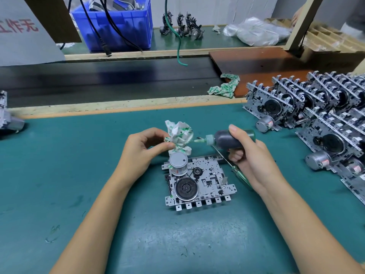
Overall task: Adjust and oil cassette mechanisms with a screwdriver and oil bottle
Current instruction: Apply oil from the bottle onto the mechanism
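Covering the bench, a teal mat point(79, 175) under cassette mechanism point(199, 182).

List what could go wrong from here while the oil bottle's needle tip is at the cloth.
The right hand grips both the oil bottle and the screwdriver; either could slip, and the shaft hangs over the cassette mechanism. The left hand pinches the cloth at the needle tip, which might prick fingers. A squeeze may drip oil onto the mechanism.
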